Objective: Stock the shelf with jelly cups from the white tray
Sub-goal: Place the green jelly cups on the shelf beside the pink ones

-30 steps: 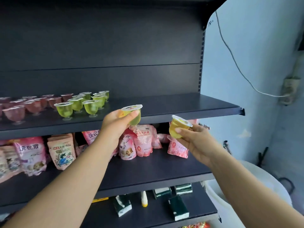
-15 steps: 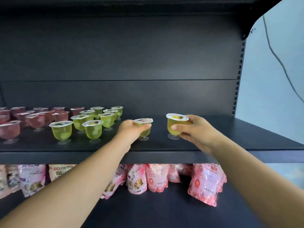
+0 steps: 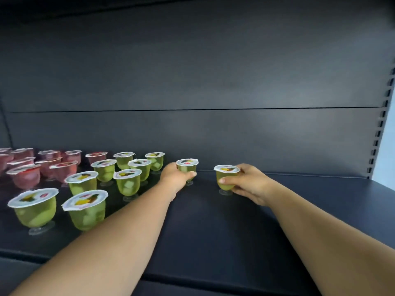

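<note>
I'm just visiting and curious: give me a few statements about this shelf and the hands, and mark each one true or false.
1. Each hand grips a green cup. True: the left hand holds one cup, the right hand another.
2. The red cups stand to the right of the green ones. False: they stand at the far left, with the green cups between them and the hands.
3. The right hand's cup stands on the shelf. True: its foot is on the shelf.
4. The cups' lids are peeled off. False: every cup in view has its lid on.
5. The shelf to the right of the hands is packed with cups. False: no cups stand there.
</note>
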`<state>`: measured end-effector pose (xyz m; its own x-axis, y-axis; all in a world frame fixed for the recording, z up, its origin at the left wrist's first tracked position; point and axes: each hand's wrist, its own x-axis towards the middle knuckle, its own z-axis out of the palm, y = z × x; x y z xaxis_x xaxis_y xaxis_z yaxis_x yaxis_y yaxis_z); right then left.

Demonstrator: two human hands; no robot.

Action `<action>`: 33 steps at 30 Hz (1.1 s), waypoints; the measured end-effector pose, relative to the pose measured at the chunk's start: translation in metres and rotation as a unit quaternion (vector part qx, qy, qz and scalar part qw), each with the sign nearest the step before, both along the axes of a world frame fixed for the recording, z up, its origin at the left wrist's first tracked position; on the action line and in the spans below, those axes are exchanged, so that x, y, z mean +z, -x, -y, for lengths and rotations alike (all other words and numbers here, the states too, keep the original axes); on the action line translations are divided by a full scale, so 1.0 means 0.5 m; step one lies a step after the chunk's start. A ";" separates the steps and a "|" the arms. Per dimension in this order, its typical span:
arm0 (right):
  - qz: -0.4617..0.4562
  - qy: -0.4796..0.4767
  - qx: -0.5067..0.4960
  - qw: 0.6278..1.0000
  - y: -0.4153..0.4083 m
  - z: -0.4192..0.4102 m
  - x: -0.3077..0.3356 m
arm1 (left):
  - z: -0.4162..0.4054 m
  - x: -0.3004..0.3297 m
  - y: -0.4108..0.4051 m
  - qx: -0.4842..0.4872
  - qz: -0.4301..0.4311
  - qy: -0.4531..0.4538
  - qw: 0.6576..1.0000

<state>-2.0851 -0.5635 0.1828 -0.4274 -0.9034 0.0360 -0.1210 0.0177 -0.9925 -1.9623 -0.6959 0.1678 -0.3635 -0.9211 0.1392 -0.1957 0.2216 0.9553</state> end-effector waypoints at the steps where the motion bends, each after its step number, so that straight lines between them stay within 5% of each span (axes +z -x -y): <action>1: -0.007 -0.007 0.017 1.000 0.008 0.013 -0.002 | 0.009 -0.001 0.008 0.016 0.013 0.012 1.000; 18: -0.013 -0.008 0.073 0.997 0.055 0.047 -0.021 | 0.058 0.007 0.060 0.067 0.121 0.060 0.989; 22: -0.034 -0.007 0.050 0.998 0.052 0.045 -0.017 | 0.009 0.021 0.038 0.038 0.211 0.068 0.974; 27: -0.066 -0.011 0.043 0.997 0.042 0.046 -0.005 | -0.148 0.039 -0.027 -0.038 0.416 0.183 0.890; 33: -0.138 -0.044 0.068 0.987 -0.024 0.099 0.006 | -0.271 -0.002 -0.170 -0.087 0.429 0.282 0.854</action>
